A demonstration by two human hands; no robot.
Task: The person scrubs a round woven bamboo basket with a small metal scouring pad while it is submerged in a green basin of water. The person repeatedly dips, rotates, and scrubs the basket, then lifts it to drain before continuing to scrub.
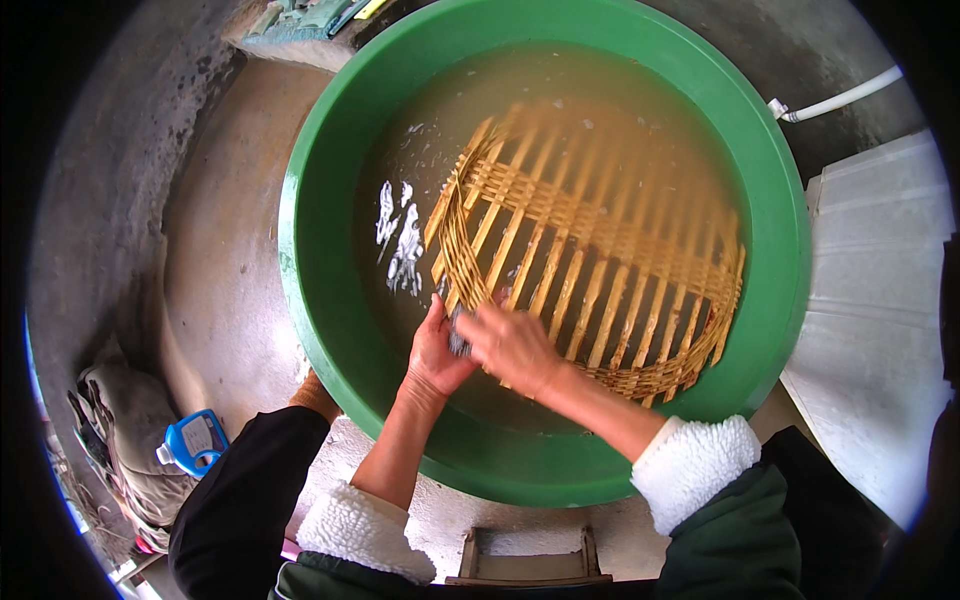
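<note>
A large green plastic tub (322, 247) holds murky brown water. In it lies a flat, oval woven bamboo tray (592, 292), its upper part under the water and its near edge above the surface. My left hand (442, 349) is at the near left of the tray's rim, palm up and thumb raised, against a small grey wad (459, 334) that looks like a scrubber. Over the same spot my right hand (514, 349) is blurred, its fingers bent at the wad and the rim. What each hand grips is partly hidden.
A blue plastic jug (196, 442) and a brown cloth bundle (135, 427) are at the lower left. A white hose (847, 97) reaches in at the upper right, above a whitish panel (877, 300). A wooden stool (529, 566) is below the tub.
</note>
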